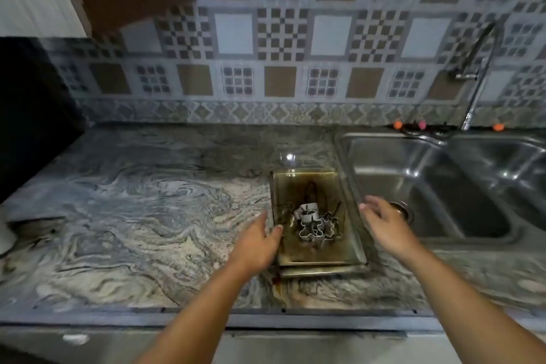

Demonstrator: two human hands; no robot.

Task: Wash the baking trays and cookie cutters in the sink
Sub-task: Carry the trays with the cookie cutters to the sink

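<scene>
Greasy, stained baking trays [298,186] lie stacked on the marble counter, just left of the steel sink [384,156]. Several metal cookie cutters [314,223] are piled inside the top tray. My left hand [260,241] is at the tray's left rim, fingers straight, its thumb touching the edge. My right hand [384,220] hovers over the tray's right rim with relaxed, spread fingers and holds nothing. The sink drain [403,210] shows just behind that hand.
The tap [478,68] rises behind the double sink at the right. Small orange and pink objects [397,125] sit on the back ledge. The marble counter [147,216] stretches left toward a dark surface [29,112]. The view is blurred.
</scene>
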